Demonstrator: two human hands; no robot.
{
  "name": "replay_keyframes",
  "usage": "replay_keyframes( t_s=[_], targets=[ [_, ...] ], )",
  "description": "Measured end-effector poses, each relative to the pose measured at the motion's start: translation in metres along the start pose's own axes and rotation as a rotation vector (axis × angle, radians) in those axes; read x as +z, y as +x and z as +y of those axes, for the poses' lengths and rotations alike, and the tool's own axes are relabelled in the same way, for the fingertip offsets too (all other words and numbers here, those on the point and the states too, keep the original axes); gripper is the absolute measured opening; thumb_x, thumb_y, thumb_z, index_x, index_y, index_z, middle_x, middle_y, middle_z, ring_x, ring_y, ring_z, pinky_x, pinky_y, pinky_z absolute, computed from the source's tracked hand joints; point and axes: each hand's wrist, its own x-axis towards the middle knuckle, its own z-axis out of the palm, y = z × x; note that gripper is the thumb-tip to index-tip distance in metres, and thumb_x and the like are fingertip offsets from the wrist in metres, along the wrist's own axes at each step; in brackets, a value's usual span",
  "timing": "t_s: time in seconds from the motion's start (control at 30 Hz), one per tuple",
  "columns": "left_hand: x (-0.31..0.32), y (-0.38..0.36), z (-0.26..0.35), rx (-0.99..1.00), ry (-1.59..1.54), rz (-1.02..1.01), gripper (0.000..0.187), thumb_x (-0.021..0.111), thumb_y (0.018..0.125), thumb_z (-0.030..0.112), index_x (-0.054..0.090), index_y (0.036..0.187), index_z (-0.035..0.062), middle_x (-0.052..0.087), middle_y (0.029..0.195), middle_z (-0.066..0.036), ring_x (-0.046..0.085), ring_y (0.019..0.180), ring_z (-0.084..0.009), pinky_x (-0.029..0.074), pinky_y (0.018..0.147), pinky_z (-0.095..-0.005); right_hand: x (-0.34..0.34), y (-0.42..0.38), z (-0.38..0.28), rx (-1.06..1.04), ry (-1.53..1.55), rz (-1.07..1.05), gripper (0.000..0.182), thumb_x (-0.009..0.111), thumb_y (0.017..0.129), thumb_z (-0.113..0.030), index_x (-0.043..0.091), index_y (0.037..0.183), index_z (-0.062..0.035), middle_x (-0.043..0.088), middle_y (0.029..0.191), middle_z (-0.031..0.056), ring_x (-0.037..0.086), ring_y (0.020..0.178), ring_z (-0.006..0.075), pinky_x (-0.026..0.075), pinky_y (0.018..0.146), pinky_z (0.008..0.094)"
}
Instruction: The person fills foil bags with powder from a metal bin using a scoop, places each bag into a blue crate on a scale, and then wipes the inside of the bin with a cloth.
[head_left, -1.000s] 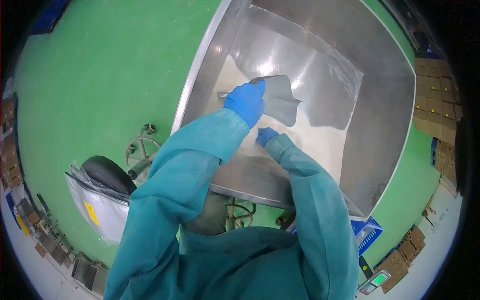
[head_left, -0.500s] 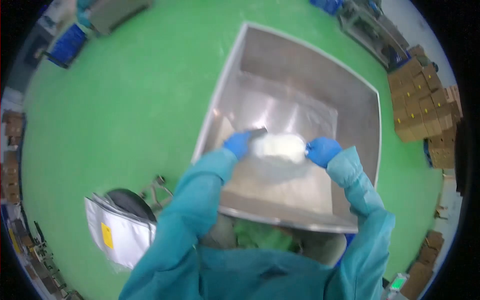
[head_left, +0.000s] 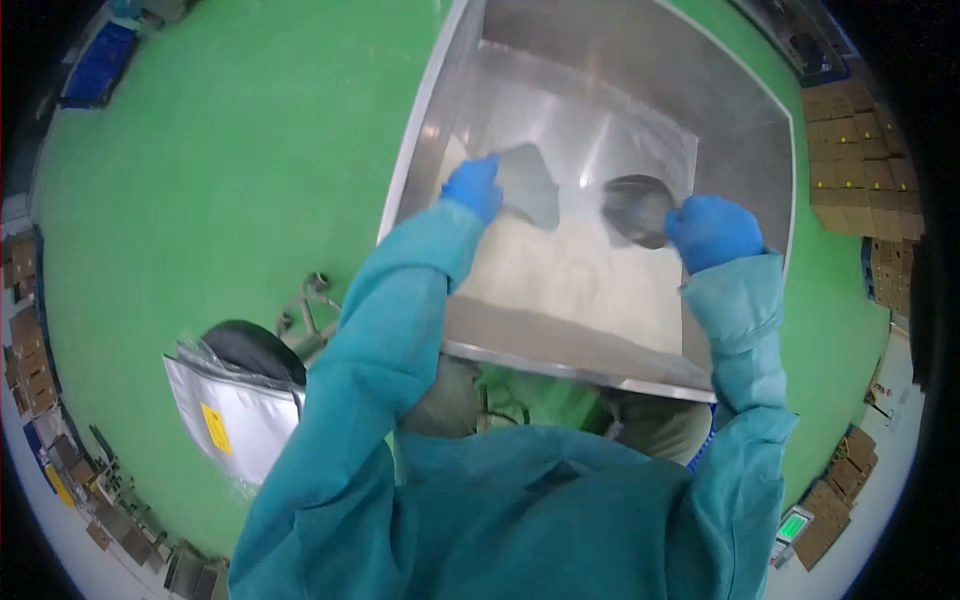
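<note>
Blue-gloved, my left hand (head_left: 474,188) is closed on the edge of a flat grey scraper (head_left: 532,186) with a curved outline. Its broad face shows above the white powder (head_left: 575,285). On the right, my right hand (head_left: 714,233) is wrapped round the handle of a metal scoop (head_left: 638,211). The scoop's bowl is dark, smeared by motion, and shows no heap of powder. Both tools are inside a large stainless steel bin (head_left: 412,135), apart from each other. Powder covers the near part of the bin's floor, while bare metal shows at the far side.
A silver bag with a yellow label (head_left: 230,410) lies by a dark round seat (head_left: 255,350) at the left. Stacked cardboard boxes (head_left: 860,150) stand at the right. A device with a green display (head_left: 793,526) is at lower right. Green floor (head_left: 250,150) surrounds the bin.
The scoop held a white heap, with the scraper beside it; now the heap is gone from the scoop. My hands have moved apart, and the scraper's flat face has turned into view.
</note>
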Motion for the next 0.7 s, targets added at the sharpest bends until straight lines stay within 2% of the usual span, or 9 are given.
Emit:
replay_keyframes(
  t_s=[0.03,0.1,0.2,0.27,0.3,0.4,0.53,0.63,0.7],
  targets=[
    [-0.006,-0.003,0.006,0.003,-0.001,0.021,0.032,0.052,0.077,0.012,0.057,0.107,0.0057,0.061,0.094,-0.025,0.059,0.089,-0.0426,0.048,0.078,-0.0501,0.027,0.02,0.023,0.22,-0.058,-0.091,0.015,0.061,0.072,-0.015,0.069,0.084,-0.0114,0.066,0.086,0.0149,0.063,0.083,0.0342,0.05,0.075,0.042],
    [-0.023,-0.01,0.025,-0.04,-0.043,-0.041,0.03,0.052,0.077,0.012,0.056,0.105,0.005,0.061,0.093,-0.025,0.059,0.088,-0.0424,0.048,0.076,-0.0495,0.094,0.019,0.046,-0.238,0.12,0.332,0.017,0.058,0.075,-0.016,0.068,0.088,-0.0099,0.065,0.088,0.0164,0.062,0.084,0.0357,0.049,0.074,0.0435],
    [-0.03,-0.011,0.036,-0.078,-0.008,-0.095,0.04,0.052,0.078,0.013,0.053,0.118,0.0072,0.062,0.098,-0.024,0.06,0.091,-0.0388,0.049,0.079,-0.0451,0.329,0.166,0.094,-0.432,0.214,0.15,0.028,0.052,0.085,-0.033,0.065,0.093,-0.0104,0.065,0.09,0.0174,0.061,0.086,0.0373,0.047,0.077,0.0455],
    [-0.03,-0.012,0.035,-0.093,0.029,-0.117,0.046,0.051,0.079,0.013,0.051,0.125,0.0086,0.062,0.101,-0.023,0.06,0.093,-0.0373,0.049,0.081,-0.0432,0.308,0.151,-0.009,-0.335,0.312,0.029,0.04,0.044,0.088,-0.042,0.062,0.102,-0.0099,0.064,0.098,0.0185,0.062,0.09,0.0351,0.046,0.08,0.0448],
    [-0.031,-0.013,0.038,-0.093,0.037,-0.122,0.046,0.05,0.079,0.013,0.051,0.125,0.0087,0.062,0.1,-0.023,0.06,0.093,-0.0375,0.049,0.081,-0.0433,0.369,0.182,-0.033,-0.462,0.423,-0.08,0.041,0.039,0.09,-0.042,0.058,0.111,-0.0116,0.064,0.101,0.0185,0.061,0.093,0.0348,0.046,0.082,0.0454],
    [-0.026,-0.018,0.034,-0.089,0.023,-0.095,0.046,0.05,0.08,0.013,0.051,0.125,0.0085,0.062,0.1,-0.023,0.06,0.092,-0.0377,0.049,0.081,-0.0435,0.417,0.194,-0.142,-0.354,0.348,-0.166,0.033,0.045,0.087,-0.032,0.06,0.106,-0.0112,0.064,0.099,0.02,0.061,0.092,0.037,0.046,0.082,0.0454],
    [-0.024,-0.014,0.031,-0.067,0.056,-0.067,0.045,0.051,0.079,0.012,0.052,0.124,0.0075,0.062,0.098,-0.022,0.061,0.089,-0.0369,0.049,0.079,-0.0434,0.375,0.182,-0.143,-0.339,0.413,-0.235,0.032,0.052,0.081,-0.032,0.064,0.1,-0.0091,0.065,0.096,0.0179,0.061,0.092,0.0355,0.047,0.083,0.0435],
    [-0.025,-0.014,0.027,-0.055,-0.011,-0.051,0.046,0.054,0.078,0.014,0.053,0.123,0.0082,0.062,0.098,-0.021,0.061,0.091,-0.0369,0.049,0.078,-0.0457,0.392,0.17,-0.12,-0.476,0.537,-0.098,0.03,0.057,0.081,-0.032,0.065,0.1,-0.0101,0.066,0.095,0.015,0.062,0.091,0.033,0.048,0.081,0.0407],
    [-0.024,-0.009,0.019,-0.05,-0.042,-0.036,0.046,0.055,0.077,0.013,0.054,0.122,0.008,0.062,0.101,-0.021,0.06,0.094,-0.0367,0.049,0.081,-0.045,0.342,0.147,-0.092,-0.424,0.544,-0.173,0.031,0.06,0.08,-0.032,0.065,0.103,-0.0119,0.066,0.097,0.0138,0.063,0.091,0.0318,0.049,0.081,0.0384]
  ],
)
